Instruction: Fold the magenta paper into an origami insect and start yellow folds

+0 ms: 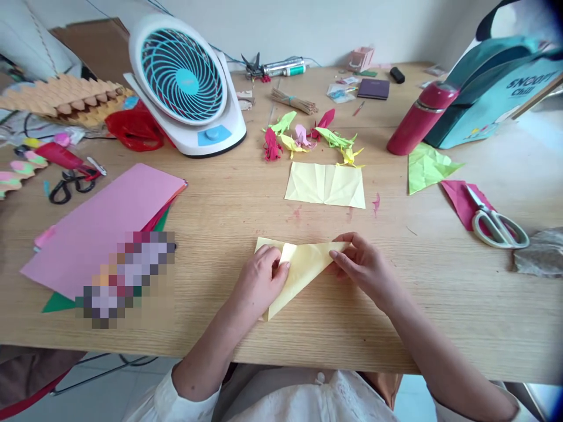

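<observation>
A pale yellow sheet of paper (303, 269), partly folded, lies on the wooden table in front of me. My left hand (264, 272) rests on its left part, fingers curled and thumb pressed down on it. At the paper's right corner my right hand (358, 261) pinches the edge between thumb and fingers. Just beyond lies a second yellow sheet (324, 184) with several crease lines. Behind that sheet stands a group of small folded paper figures (303, 138) in green, pink, red and yellow.
A white fan (185, 82) stands at the back left, with stacked coloured paper (114, 223) nearer me. On the right are a red flask (422, 117), a teal bag (492, 94), crumpled green paper (428, 167) and scissors (499, 225). Black-handled scissors (73, 184) lie far left.
</observation>
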`<state>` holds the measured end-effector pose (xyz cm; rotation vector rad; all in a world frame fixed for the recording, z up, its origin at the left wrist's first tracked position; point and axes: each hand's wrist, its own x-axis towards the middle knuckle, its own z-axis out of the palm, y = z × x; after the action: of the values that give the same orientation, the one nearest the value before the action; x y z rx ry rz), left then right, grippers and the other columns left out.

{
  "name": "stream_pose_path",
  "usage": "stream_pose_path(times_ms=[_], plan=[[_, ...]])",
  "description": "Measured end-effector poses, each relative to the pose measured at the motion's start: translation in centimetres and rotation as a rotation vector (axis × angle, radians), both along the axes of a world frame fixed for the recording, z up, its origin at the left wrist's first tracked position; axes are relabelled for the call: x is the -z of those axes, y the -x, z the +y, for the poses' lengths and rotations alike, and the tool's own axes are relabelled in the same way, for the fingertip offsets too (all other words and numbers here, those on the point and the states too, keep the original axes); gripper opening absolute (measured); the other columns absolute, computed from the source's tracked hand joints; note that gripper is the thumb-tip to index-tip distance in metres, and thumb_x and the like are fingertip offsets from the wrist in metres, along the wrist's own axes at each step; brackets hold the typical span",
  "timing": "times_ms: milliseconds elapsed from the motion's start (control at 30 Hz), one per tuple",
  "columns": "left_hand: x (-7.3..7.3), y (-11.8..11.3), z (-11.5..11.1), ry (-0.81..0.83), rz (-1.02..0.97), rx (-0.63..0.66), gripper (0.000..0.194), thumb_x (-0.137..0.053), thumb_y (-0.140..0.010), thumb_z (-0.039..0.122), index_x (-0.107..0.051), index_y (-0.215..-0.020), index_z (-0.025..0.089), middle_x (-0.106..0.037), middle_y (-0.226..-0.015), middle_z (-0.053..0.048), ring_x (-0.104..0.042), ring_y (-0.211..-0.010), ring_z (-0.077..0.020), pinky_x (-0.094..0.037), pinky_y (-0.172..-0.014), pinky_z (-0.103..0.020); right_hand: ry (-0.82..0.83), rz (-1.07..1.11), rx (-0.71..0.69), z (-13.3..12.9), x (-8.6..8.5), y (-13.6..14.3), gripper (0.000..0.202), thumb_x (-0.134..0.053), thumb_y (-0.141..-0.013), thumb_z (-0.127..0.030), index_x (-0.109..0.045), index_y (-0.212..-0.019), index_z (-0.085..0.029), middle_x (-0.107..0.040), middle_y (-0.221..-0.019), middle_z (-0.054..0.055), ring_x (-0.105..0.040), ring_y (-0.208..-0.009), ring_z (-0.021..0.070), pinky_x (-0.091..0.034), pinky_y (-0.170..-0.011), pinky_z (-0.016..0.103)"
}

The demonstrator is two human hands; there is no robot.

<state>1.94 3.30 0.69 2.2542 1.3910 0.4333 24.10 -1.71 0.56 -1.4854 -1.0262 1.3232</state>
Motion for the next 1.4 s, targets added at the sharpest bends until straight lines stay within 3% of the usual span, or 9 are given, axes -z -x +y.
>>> stream_pose_path(times_ms=[133, 267, 333, 433, 533, 733, 967, 1167, 1400], plan=[[-1.3, 0.8, 0.6, -0.011, -0.044, 0.02, 0.006, -0.057, -0.087, 0.014, -0.054, -0.088, 0.019, -0.058, -0.092, -0.003, -0.058, -0.086, -0.0173, -0.049, -0.077, -0.031, -0.071, -0.032, -0.091, 0.4, -0.3, -0.3, 0.035, -0.073, -0.079, -0.051, -0.057, -0.088, -0.02, -0.065, -0.075, 0.001, -0.065, -0.071, 0.0179, -0.055, -0.061, 0.03], [-5.9, 0.1, 1.8, -0.337, -0.011, 0.12, 0.046, -0.063, -0.088, 0.021, -0.047, -0.131, 0.019, -0.051, -0.133, -0.013, -0.047, -0.128, -0.0274, -0.039, -0.107, -0.045, -0.204, -0.201, -0.215, 1.2, -2.4, -0.7, 0.027, -0.066, -0.087, -0.045, -0.061, -0.089, -0.019, -0.065, -0.076, 0.002, -0.062, -0.07, 0.0164, -0.053, -0.063, 0.03], [-8.3, -0.9, 2.5, -0.389, 0.001, 0.313, 0.039, -0.065, -0.089, 0.029, -0.054, -0.125, 0.02, -0.048, -0.141, -0.012, -0.039, -0.138, -0.0292, -0.029, -0.115, -0.048, -0.278, -0.267, -0.248, 1.8, -3.7, -0.7, 0.024, -0.064, -0.089, -0.043, -0.062, -0.091, -0.019, -0.066, -0.076, 0.002, -0.061, -0.069, 0.0158, -0.051, -0.062, 0.03], [-10.3, -2.3, 3.7, -0.221, -0.046, 0.521, 0.03, -0.067, -0.088, 0.04, -0.06, -0.109, 0.02, -0.059, -0.128, -0.008, -0.052, -0.124, -0.024, -0.039, -0.106, -0.038, -0.358, -0.303, -0.282, 2.4, -5.0, -0.9, 0.023, -0.064, -0.09, -0.041, -0.065, -0.1, -0.02, -0.069, -0.085, 0.004, -0.064, -0.075, 0.0174, -0.052, -0.066, 0.031], [-10.4, -2.6, 4.9, -0.017, -0.031, 0.599, 0.022, -0.069, -0.086, 0.04, -0.063, -0.094, 0.02, -0.065, -0.104, -0.003, -0.062, -0.1, -0.0184, -0.046, -0.087, -0.029, -0.412, -0.22, -0.3, 2.6, -4.8, -1.6, 0.021, -0.067, -0.089, -0.038, -0.064, -0.102, -0.022, -0.07, -0.099, 0.006, -0.065, -0.084, 0.0184, -0.055, -0.074, 0.033], [-9.6, -2.1, 6.1, 0.234, -0.003, 0.584, 0.028, -0.066, -0.087, 0.036, -0.057, -0.068, 0.017, -0.057, -0.07, 0.004, -0.056, -0.067, -0.0115, -0.037, -0.06, -0.023, -0.417, 0.062, -0.269, 2.4, -2.9, -3.1, 0.018, -0.07, -0.086, -0.036, -0.059, -0.091, -0.022, -0.069, -0.107, 0.008, -0.065, -0.093, 0.0196, -0.057, -0.079, 0.037], [-9.7, -3.4, 5.0, 0.059, 0.039, 0.432, 0.021, -0.064, -0.09, 0.032, -0.065, -0.074, 0.019, -0.064, -0.081, 0.002, -0.059, -0.073, -0.0127, -0.039, -0.064, -0.024, -0.421, 0.135, -0.04, 2.9, -2.1, -2.2, 0.027, -0.073, -0.083, -0.039, -0.051, -0.088, -0.025, -0.065, -0.092, 0.002, -0.063, -0.084, 0.0171, -0.055, -0.073, 0.032], [-10.1, -4.0, 3.8, -0.064, 0.041, 0.425, 0.021, -0.058, -0.094, 0.021, -0.062, -0.074, 0.017, -0.062, -0.078, 0.0, -0.059, -0.076, -0.013, -0.04, -0.065, -0.024, -0.323, 0.27, 0.077, 2.9, -2.2, -1.4, 0.041, -0.077, -0.079, -0.039, -0.057, -0.114, -0.028, -0.064, -0.089, 0.0, -0.061, -0.08, 0.0149, -0.053, -0.071, 0.028], [-9.9, -4.2, 3.4, -0.087, 0.001, 0.429, 0.019, -0.058, -0.094, 0.017, -0.059, -0.075, 0.017, -0.059, -0.077, 0.001, -0.058, -0.073, -0.0116, -0.04, -0.063, -0.023, -0.229, 0.311, 0.083, 2.6, -2.5, -1.5, 0.031, -0.078, -0.075, -0.05, -0.066, -0.085, -0.023, -0.065, -0.084, 0.002, -0.058, -0.074, 0.0152, -0.053, -0.072, 0.03]])
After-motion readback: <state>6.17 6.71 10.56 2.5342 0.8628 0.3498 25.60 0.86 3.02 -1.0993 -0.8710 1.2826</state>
